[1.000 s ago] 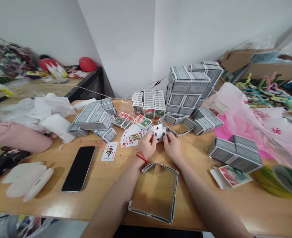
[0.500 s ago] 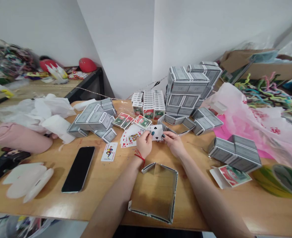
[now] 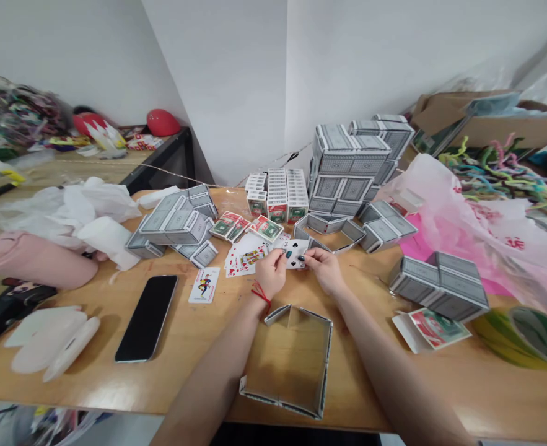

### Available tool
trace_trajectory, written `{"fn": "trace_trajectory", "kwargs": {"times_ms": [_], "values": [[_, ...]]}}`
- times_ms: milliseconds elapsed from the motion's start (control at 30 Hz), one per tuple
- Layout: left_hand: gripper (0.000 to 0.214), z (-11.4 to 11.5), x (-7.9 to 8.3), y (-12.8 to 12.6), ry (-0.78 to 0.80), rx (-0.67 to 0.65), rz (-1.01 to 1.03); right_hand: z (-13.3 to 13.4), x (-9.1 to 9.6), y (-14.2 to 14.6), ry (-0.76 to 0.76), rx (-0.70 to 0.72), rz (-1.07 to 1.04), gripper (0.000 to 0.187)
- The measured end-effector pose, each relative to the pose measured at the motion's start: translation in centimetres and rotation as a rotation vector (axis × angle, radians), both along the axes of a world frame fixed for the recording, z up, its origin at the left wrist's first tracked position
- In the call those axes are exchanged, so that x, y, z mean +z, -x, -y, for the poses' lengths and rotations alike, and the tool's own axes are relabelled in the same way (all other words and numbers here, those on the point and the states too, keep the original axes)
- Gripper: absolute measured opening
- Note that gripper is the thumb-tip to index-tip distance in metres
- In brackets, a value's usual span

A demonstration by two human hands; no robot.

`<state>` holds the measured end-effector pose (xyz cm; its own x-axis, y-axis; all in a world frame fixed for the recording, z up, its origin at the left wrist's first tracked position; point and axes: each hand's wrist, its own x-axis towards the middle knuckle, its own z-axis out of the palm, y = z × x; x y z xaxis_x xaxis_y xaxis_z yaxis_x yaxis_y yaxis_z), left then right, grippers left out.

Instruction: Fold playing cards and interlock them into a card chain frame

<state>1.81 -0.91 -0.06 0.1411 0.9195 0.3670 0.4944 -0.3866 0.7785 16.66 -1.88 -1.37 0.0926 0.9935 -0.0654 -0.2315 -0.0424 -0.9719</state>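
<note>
My left hand (image 3: 270,274) and my right hand (image 3: 323,270) pinch the two ends of a playing card (image 3: 293,254), a two of spades, face up just above the wooden table (image 3: 184,347). A red string circles my left wrist. Loose face-up cards (image 3: 244,256) lie fanned to the left of my hands. An open frame of folded cards (image 3: 292,359) stands between my forearms, near the front edge.
Grey blocks built of cards are stacked behind (image 3: 352,164), left (image 3: 175,223) and right (image 3: 440,285). Sealed decks (image 3: 277,195) stand at the back. A black phone (image 3: 147,316), a joker card (image 3: 205,284), white plastic (image 3: 82,210) and a pink bag (image 3: 477,235) surround the spot.
The card stood tilted up between my fingers a second ago; it has been turned flat, face up, and lowered slightly toward the table. Both hands stayed in place.
</note>
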Motion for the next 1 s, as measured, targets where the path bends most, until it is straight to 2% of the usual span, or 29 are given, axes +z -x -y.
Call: {"fn": "trace_trajectory", "kwargs": {"times_ms": [267, 400, 500, 600, 700, 833, 1000], "values": [[0.024, 0.2, 0.5, -0.2, 0.031, -0.055, 0.064, 0.1, -0.1, 0.3, -0.095, -0.046, 0.197, 0.025], [0.033, 0.4, 0.4, -0.3, 0.104, -0.117, 0.139, 0.4, 0.6, 0.5, -0.108, -0.067, 0.204, 0.026], [0.032, 0.3, 0.3, -0.7, 0.194, -0.141, 0.27, 0.6, 1.0, 0.7, -0.097, -0.072, 0.168, 0.028], [0.024, 0.1, 0.3, -1.0, 0.318, -0.16, 0.462, 0.6, 1.1, 0.8, -0.09, -0.041, 0.138, 0.031], [0.023, -0.4, 0.3, -1.2, 0.404, -0.123, 0.591, 0.7, 0.9, 0.9, -0.083, 0.023, 0.115, 0.033], [0.026, -0.9, 0.2, -1.0, 0.444, -0.084, 0.615, 0.8, 0.6, 1.2, -0.069, 0.089, 0.118, 0.034], [0.03, -1.1, -0.1, -0.9, 0.511, -0.102, 0.636, 0.8, 0.5, 1.3, -0.087, 0.108, 0.15, 0.031]]}}
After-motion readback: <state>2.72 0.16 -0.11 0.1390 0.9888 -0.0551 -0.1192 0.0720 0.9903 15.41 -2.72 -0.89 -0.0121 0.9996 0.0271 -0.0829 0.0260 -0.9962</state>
